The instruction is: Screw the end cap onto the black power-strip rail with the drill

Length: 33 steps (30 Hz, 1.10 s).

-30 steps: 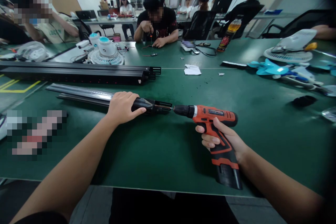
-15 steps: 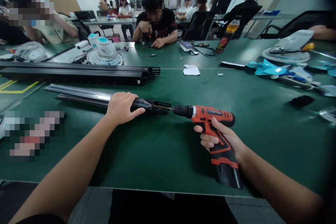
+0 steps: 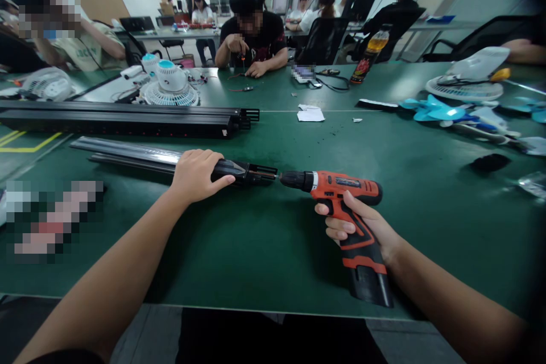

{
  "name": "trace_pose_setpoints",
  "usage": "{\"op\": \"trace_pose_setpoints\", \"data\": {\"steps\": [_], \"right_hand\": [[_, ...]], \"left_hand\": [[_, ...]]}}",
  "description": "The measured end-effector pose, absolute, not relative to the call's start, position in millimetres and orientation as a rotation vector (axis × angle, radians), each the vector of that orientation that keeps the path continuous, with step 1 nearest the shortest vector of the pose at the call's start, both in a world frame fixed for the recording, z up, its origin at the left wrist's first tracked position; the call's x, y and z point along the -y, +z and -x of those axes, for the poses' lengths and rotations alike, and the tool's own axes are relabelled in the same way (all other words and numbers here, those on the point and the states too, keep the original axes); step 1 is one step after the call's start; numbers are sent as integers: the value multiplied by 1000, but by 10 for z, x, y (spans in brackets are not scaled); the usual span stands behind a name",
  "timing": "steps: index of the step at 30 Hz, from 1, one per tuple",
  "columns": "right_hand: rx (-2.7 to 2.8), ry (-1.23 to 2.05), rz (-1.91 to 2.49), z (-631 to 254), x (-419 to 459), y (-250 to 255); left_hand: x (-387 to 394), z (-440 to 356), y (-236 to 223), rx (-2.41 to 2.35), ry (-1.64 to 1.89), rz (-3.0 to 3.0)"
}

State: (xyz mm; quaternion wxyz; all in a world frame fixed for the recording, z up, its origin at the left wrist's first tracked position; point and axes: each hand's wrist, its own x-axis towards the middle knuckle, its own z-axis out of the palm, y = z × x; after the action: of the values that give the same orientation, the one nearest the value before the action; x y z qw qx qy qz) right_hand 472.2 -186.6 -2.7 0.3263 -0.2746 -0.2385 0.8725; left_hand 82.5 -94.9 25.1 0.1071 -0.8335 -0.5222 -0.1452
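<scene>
A long black power strip housing (image 3: 140, 154) lies across the green table (image 3: 264, 239), running left to right. My left hand (image 3: 197, 174) grips it near its right end, fingers wrapped over the top. My right hand (image 3: 358, 224) is closed round the handle of an orange and black cordless drill (image 3: 341, 190). The drill lies level, its bit touching the right end cap (image 3: 260, 173) of the strip.
A second, longer black strip (image 3: 128, 119) lies behind. White desk fans (image 3: 169, 84) and fan parts (image 3: 467, 88) sit left and right. Blue fan blades (image 3: 435, 111), paper scraps (image 3: 310, 114) and a bottle (image 3: 369, 54) lie farther back. Other people sit working across the table.
Almost nothing differs; both hands, the drill and the strip hold the same pose, with only a slight shift of the view.
</scene>
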Motion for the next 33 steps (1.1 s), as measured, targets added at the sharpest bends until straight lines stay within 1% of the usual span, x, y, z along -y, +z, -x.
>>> {"op": "trace_pose_setpoints", "data": {"steps": [14,33], "right_hand": [[696,2257,744,-4727,1866,-23],[546,2342,651,-4732,1851,-21]], "left_hand": [[942,-823,231,1537,-437,2454],[939,-826,234,1531,-436,2452]]}}
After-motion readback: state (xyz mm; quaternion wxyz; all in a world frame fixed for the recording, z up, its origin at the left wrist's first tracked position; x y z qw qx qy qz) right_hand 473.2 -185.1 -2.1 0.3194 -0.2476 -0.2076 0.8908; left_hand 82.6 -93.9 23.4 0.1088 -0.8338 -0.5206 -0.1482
